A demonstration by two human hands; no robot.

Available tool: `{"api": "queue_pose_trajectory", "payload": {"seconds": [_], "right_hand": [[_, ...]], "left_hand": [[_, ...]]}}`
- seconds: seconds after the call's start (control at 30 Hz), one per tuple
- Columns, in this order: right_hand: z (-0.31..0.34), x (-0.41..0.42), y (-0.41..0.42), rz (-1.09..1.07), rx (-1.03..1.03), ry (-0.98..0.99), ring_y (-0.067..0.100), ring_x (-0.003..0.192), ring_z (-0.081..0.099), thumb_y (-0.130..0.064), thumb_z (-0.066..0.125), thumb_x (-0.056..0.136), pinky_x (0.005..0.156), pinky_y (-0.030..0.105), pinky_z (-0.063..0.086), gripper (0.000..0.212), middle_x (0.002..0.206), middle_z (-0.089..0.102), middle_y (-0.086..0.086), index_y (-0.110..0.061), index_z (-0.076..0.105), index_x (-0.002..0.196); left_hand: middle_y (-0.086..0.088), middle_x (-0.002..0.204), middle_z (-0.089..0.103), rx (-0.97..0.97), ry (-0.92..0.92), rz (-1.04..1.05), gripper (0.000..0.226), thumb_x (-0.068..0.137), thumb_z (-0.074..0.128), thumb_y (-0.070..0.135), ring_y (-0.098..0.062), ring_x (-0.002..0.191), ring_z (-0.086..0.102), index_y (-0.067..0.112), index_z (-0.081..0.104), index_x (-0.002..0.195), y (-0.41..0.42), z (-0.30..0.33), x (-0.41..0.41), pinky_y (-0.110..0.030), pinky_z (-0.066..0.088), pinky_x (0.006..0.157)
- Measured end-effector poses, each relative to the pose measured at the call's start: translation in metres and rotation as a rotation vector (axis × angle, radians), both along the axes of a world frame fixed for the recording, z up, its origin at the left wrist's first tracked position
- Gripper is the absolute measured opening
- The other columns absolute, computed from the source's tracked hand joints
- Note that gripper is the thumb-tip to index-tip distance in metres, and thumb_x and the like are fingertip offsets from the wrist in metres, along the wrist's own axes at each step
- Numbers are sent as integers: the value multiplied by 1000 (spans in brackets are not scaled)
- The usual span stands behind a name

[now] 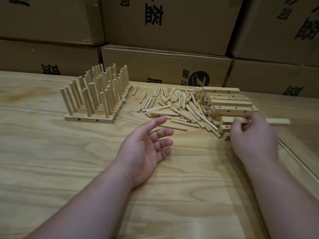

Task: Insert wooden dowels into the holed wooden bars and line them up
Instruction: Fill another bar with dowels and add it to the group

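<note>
Several holed wooden bars with upright dowels (96, 94) stand lined up side by side at the left of the table. A loose heap of dowels (174, 106) lies in the middle. To its right is a stack of empty holed bars (229, 100). My right hand (253, 137) is at the near end of that stack, its fingers closed on one thin holed bar (278, 121) that sticks out to the right. My left hand (148, 145) hovers palm up in front of the dowel heap, fingers spread, holding nothing.
The work surface is a pale wooden table (69, 169) with a raised edge strip (300, 163) at the right. Stacked cardboard boxes (165, 64) form a wall right behind the table.
</note>
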State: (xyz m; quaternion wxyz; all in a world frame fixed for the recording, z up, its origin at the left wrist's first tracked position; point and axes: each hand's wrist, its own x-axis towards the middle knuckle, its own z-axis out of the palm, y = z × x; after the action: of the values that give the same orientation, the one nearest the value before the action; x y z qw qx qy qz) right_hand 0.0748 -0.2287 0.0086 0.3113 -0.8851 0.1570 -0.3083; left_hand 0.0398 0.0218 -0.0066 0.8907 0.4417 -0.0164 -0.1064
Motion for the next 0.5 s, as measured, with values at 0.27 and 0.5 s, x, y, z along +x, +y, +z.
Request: {"api": "queue_pose_trajectory", "payload": {"seconds": [0.27, 0.5], "right_hand": [[0, -15, 47, 494, -130, -331, -4, 65, 54, -19, 57, 98, 58, 10, 36, 9, 78, 59, -15, -23, 63, 103], [-1, -23, 79, 945, -244, -186, -2, 93, 58, -13, 58, 97, 78, 16, 46, 20, 102, 63, -13, -22, 68, 112]], "left_hand": [[-6, 113, 76, 21, 3, 46, 46, 82, 65, 34, -18, 87, 73, 18, 66, 125, -4, 2, 0, -30, 58, 67], [-6, 117, 75, -40, 23, 118, 39, 89, 66, 39, -19, 98, 74, 17, 66, 121, -4, 3, 1, -31, 59, 72]]}}
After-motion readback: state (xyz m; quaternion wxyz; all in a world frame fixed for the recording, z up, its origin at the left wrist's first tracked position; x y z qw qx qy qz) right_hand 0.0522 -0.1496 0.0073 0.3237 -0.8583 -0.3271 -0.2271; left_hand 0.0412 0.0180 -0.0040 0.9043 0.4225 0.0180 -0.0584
